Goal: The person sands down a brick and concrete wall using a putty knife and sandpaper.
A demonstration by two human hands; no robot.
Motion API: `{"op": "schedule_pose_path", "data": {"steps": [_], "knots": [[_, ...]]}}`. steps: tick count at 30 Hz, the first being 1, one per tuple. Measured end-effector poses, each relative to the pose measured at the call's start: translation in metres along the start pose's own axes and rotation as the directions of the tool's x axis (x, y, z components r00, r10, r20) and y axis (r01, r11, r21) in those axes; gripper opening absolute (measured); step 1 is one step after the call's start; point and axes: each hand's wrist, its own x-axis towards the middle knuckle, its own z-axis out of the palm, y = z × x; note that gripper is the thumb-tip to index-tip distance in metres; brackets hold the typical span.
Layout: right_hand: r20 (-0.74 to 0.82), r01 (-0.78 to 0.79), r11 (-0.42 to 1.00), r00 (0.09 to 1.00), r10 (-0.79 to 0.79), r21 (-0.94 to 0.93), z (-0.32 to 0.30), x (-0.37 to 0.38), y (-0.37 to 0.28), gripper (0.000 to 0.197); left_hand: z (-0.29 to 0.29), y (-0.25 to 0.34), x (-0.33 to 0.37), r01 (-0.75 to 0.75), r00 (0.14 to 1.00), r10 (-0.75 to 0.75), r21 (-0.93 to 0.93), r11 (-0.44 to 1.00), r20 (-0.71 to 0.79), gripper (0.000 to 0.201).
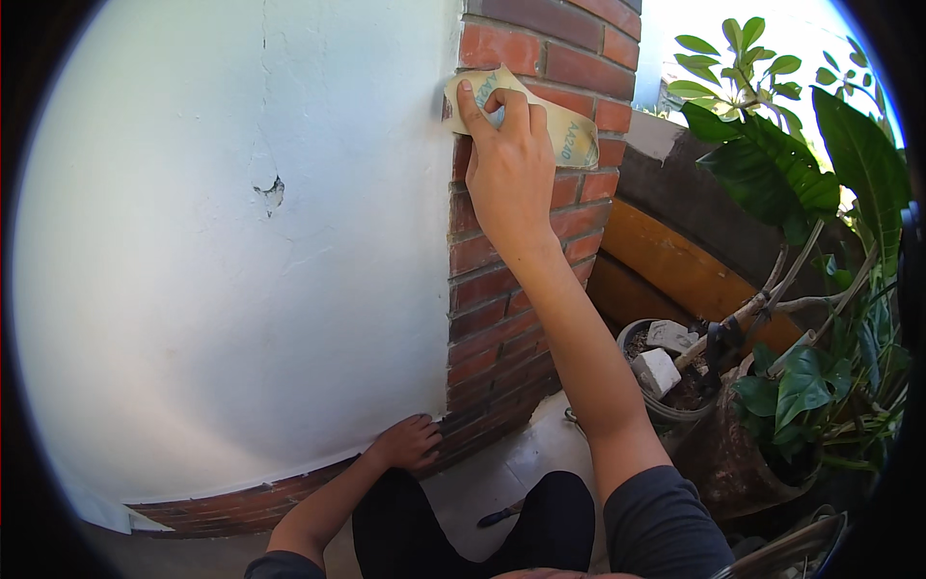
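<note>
A sheet of tan sandpaper (576,140) is pinched in my right hand (516,169), thumb and fingers pressing it where the white wall (347,241) meets the red brick column (502,280). The paper is creased, and its right end lies across the bricks. Low down, my left hand (407,442) rests by the bottom edge of the white wall near the brick corner. Its fingers are loosely bent, and I see nothing held in them.
A chipped hole (270,193) with thin cracks marks the white wall. On the right stand a plant pot (656,410) holding pale stone blocks (656,372) and a larger pot (743,463) with leafy plants. A dark-handled tool (500,514) lies on the floor between my knees.
</note>
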Motion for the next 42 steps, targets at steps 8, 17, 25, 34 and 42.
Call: {"op": "schedule_pose_path", "data": {"steps": [8, 17, 25, 34, 42], "knots": [[0.001, -0.010, 0.997, 1.000, 0.010, 0.077, -0.002, -0.008, 0.005, 0.051, 0.001, -0.004, 0.001, -0.009, 1.000, 0.010, -0.021, 1.000, 0.027, 0.033], [-0.011, 0.032, 0.998, 0.999, -0.031, 0.045, -0.002, -0.004, 0.015, 0.050, -0.005, 0.004, 0.003, -0.030, 0.996, 0.030, -0.007, 1.000, -0.082, 0.029], [0.067, 0.008, 1.000, 0.998, -0.008, -0.001, -0.018, -0.007, 0.020, 0.050, -0.030, 0.027, 0.021, 0.085, 0.994, -0.087, -0.024, 0.996, -0.069, 0.027], [0.012, 0.041, 0.999, 0.999, -0.041, 0.030, -0.019, -0.003, 0.034, 0.047, -0.158, 0.101, 0.046, 0.243, 0.908, -0.312, -0.257, 0.935, -0.278, 0.025], [0.045, 0.013, 1.000, 0.999, -0.012, -0.007, -0.021, 0.002, 0.031, 0.043, -0.214, 0.113, 0.026, -0.246, 0.795, -0.606, -0.930, -0.272, -0.034, 0.044]]}}
